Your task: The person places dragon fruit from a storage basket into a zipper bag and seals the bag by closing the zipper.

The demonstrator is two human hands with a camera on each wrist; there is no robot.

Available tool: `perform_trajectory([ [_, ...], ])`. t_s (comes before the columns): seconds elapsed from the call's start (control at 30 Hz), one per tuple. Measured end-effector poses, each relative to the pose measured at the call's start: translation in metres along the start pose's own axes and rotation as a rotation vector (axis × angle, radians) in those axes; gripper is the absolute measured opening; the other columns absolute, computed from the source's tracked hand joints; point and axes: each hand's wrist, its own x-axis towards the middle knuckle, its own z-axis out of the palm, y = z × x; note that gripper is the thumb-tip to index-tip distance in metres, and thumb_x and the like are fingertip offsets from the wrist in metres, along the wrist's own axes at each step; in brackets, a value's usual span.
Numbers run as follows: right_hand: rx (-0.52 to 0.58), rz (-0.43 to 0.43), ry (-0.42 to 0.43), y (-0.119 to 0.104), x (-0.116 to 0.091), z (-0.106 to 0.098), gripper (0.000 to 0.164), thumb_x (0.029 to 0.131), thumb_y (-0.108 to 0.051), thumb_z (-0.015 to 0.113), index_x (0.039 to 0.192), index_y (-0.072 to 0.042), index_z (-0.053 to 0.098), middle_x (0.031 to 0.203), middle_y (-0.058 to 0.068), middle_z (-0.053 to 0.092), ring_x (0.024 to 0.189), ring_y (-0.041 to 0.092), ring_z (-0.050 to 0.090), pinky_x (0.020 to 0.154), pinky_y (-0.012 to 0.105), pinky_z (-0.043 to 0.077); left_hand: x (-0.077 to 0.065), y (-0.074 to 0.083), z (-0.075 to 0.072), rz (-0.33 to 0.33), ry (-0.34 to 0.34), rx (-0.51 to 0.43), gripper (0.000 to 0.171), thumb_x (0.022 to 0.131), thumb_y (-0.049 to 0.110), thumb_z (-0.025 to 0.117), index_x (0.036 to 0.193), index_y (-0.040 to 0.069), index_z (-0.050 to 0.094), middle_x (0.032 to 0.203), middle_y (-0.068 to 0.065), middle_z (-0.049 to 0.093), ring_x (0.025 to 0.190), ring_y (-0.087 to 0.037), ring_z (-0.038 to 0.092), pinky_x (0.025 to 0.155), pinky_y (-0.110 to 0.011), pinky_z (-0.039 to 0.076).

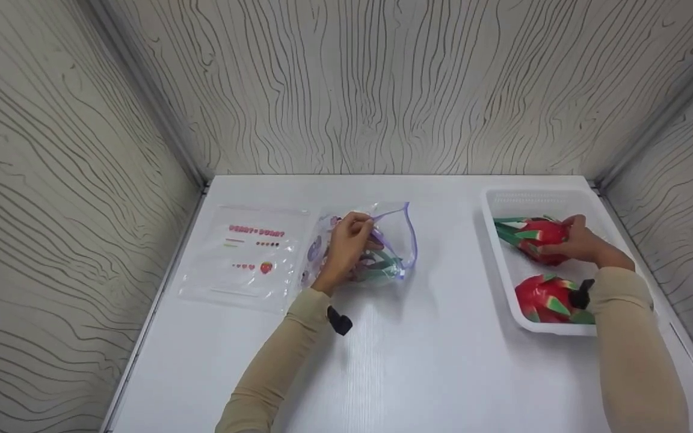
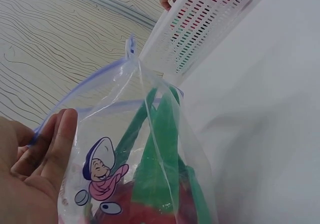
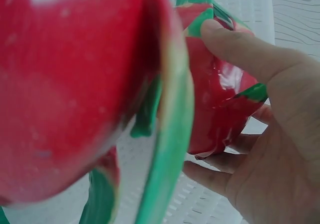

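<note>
My left hand [image 1: 349, 243] pinches the purple-edged rim of a clear zip bag [image 2: 92, 129], holding its mouth apart. Inside that bag sits a red dragon fruit with long green leaves [image 2: 159, 159]; cartoon prints mark the plastic. On the right, my right hand [image 1: 581, 243] grips a red dragon fruit [image 1: 542, 240] in a white basket [image 1: 506, 294], thumb on one side and fingers beneath, as the right wrist view shows. A second dragon fruit [image 1: 545, 297] lies nearer in the same basket and looms large in the right wrist view [image 3: 75, 84].
Left of the zip bag, another clear bag [image 1: 238, 258] with pink lettering and a strawberry print lies flat on the white table [image 1: 418, 361]. Wood-grain panels [image 1: 346, 90] stand behind and at both sides. The basket has perforated walls.
</note>
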Motion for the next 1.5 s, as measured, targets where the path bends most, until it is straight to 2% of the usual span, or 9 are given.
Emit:
perform_trajectory([
  [0.17,0.006,-0.015,0.01,-0.001,0.0,0.001,0.114,0.094,-0.044,0.078,0.15,0.015,-0.003,0.149,0.048,0.023,0.137,0.062,0.031,0.116,0.074,0.038,0.0,0.0,0.001,0.015,0.002,-0.02,0.02,0.111,0.023,0.06,0.122,0.007,0.062,0.1,-0.011,0.077,0.079,-0.027,0.081,0.081,-0.037,0.067],
  [0.43,-0.086,0.02,0.04,-0.005,-0.001,0.002,0.128,0.089,-0.051,0.081,0.159,0.014,-0.003,0.151,0.05,0.017,0.137,0.066,0.022,0.113,0.081,0.035,-0.001,0.001,0.001,-0.013,0.017,0.01,0.02,0.111,0.028,0.059,0.123,0.013,0.063,0.102,-0.006,0.077,0.083,-0.023,0.081,0.08,-0.038,0.067],
  [0.77,-0.138,0.028,0.038,-0.009,-0.004,0.005,0.122,0.086,-0.055,0.083,0.158,0.01,0.008,0.145,0.047,0.018,0.131,0.065,0.02,0.104,0.081,0.041,0.001,0.0,0.0,0.008,0.0,-0.017,0.019,0.11,0.026,0.059,0.122,0.011,0.063,0.103,-0.009,0.077,0.081,-0.026,0.081,0.079,-0.037,0.067],
  [0.93,-0.118,0.04,0.03,-0.012,-0.007,0.006,0.121,0.086,-0.054,0.083,0.158,0.008,0.008,0.145,0.047,0.018,0.131,0.066,0.021,0.103,0.082,0.041,0.001,0.0,0.0,0.002,0.001,-0.014,0.019,0.11,0.025,0.059,0.122,0.011,0.063,0.104,-0.008,0.077,0.082,-0.026,0.081,0.078,-0.036,0.067],
  [1.13,-0.079,0.01,0.029,-0.009,-0.005,0.007,0.118,0.088,-0.05,0.083,0.158,0.008,0.008,0.144,0.045,0.017,0.132,0.063,0.024,0.105,0.074,0.046,0.001,0.001,-0.001,0.018,-0.007,0.028,0.02,0.111,0.026,0.059,0.122,0.01,0.063,0.104,-0.008,0.078,0.081,-0.026,0.081,0.068,-0.037,0.064],
  [1.37,-0.045,-0.002,-0.007,-0.004,-0.003,0.006,0.12,0.091,-0.053,0.08,0.162,0.006,0.004,0.151,0.043,0.028,0.135,0.059,0.034,0.112,0.076,0.039,0.0,0.002,0.0,0.012,-0.006,0.008,0.021,0.111,0.025,0.059,0.123,0.009,0.063,0.105,-0.011,0.078,0.084,-0.03,0.081,0.08,-0.049,0.066],
  [1.5,-0.06,-0.016,0.011,-0.007,-0.005,0.005,0.117,0.092,-0.052,0.079,0.161,0.007,0.005,0.153,0.042,0.03,0.136,0.058,0.036,0.112,0.077,0.039,0.001,0.002,0.001,0.011,-0.008,0.003,0.02,0.111,0.024,0.059,0.123,0.009,0.063,0.106,-0.01,0.077,0.083,-0.028,0.081,0.082,-0.046,0.067],
])
